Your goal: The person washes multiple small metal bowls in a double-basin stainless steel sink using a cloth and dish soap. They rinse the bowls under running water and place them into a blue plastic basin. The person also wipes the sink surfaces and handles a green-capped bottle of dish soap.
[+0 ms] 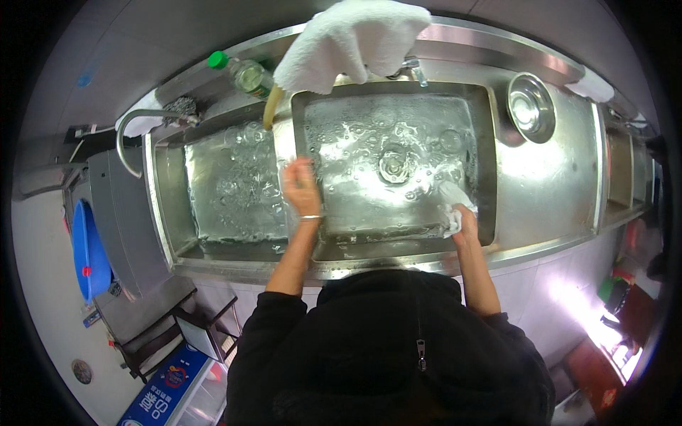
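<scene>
My right hand (pixel 465 223) grips a wet white cloth (pixel 452 210) low at the right side of the larger stainless steel sink basin (pixel 487 160). Water with bubbles covers the floor of that basin, and its round drain (pixel 395 163) shows near the middle. Over the divider between the two basins is my left hand (pixel 302 186), slightly blurred, with a bracelet at the wrist; no object shows in it, and its finger posture is unclear. The left basin (pixel 169 186) holds rippling water too.
A white towel (pixel 351 42) hangs over the back, beside a metal faucet (pixel 418 69). A green-capped plastic bottle (pixel 248 74) and a yellowish hose (pixel 273 106) are at the back left. A steel bowl (pixel 531 108) sits on the right counter. A curved spout (pixel 125 141) stands at the left end.
</scene>
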`<control>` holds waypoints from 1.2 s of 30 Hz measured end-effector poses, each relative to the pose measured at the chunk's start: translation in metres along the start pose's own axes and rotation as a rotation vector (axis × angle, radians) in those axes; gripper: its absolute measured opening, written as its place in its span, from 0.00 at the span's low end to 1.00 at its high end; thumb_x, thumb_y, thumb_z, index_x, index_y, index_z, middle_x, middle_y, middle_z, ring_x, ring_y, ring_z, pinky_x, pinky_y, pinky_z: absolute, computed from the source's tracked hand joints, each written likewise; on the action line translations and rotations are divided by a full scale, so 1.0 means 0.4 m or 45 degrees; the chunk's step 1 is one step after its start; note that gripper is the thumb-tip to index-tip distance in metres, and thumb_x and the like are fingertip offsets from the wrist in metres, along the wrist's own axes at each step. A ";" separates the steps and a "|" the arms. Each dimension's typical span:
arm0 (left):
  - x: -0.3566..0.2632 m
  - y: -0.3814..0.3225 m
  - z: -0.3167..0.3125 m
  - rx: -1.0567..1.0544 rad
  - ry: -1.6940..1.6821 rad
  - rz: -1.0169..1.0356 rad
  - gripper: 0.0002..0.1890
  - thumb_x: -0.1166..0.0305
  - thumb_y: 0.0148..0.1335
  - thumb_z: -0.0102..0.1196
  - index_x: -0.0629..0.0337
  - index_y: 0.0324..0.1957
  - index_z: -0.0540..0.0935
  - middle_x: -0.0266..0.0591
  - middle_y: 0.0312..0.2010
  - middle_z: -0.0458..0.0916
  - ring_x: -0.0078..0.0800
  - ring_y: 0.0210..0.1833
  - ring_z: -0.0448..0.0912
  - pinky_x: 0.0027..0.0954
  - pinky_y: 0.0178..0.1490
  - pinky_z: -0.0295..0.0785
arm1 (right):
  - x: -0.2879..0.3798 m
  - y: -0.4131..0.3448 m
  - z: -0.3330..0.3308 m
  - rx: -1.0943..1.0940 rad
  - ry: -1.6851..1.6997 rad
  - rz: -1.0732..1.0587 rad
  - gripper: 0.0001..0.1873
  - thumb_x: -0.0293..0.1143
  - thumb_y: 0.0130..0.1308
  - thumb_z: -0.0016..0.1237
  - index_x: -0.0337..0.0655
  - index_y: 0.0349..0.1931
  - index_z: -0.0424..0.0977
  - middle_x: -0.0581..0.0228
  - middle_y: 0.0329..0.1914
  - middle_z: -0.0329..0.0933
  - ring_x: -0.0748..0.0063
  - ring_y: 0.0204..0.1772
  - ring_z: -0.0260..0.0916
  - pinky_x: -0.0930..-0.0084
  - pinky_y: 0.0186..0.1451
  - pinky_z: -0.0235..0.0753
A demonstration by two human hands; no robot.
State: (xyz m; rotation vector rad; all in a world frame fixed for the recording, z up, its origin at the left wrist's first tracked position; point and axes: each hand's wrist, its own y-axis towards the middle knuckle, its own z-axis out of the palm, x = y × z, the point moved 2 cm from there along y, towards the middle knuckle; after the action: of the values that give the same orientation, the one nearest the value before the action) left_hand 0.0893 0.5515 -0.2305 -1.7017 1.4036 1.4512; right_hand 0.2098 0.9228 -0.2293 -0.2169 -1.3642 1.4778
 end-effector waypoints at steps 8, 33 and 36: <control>0.074 -0.349 0.564 1.131 -0.346 -1.208 0.49 0.54 0.56 0.60 0.62 0.67 0.40 0.52 0.41 0.77 0.30 0.33 0.79 0.28 0.33 0.75 | 0.016 0.010 -0.027 0.045 -0.009 0.009 0.22 0.19 0.50 0.42 0.28 0.50 0.66 0.53 0.39 0.75 0.60 0.36 0.76 0.70 0.37 0.78; 0.057 -0.040 0.418 0.920 1.253 0.504 0.20 0.54 0.62 0.50 0.61 0.25 0.83 0.42 0.20 0.79 0.34 0.26 0.77 0.37 0.32 0.71 | -0.010 -0.027 0.062 0.055 -0.316 0.111 0.51 0.32 0.44 0.55 0.28 0.65 0.37 0.54 0.47 0.69 0.68 0.45 0.69 0.74 0.39 0.72; -0.047 0.014 0.380 1.204 1.479 1.321 0.21 0.52 0.58 0.54 0.58 0.20 0.82 0.42 0.20 0.78 0.34 0.26 0.78 0.37 0.32 0.70 | -0.013 -0.041 0.123 0.167 -0.562 0.072 0.46 0.31 0.46 0.50 0.28 0.64 0.41 0.46 0.55 0.64 0.63 0.53 0.66 0.74 0.47 0.71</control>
State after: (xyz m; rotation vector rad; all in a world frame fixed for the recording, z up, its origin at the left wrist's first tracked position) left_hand 0.0237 0.6870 -0.2591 -1.0600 3.1362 -0.2927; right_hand 0.1856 0.8853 -0.2025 0.1675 -1.6078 1.7227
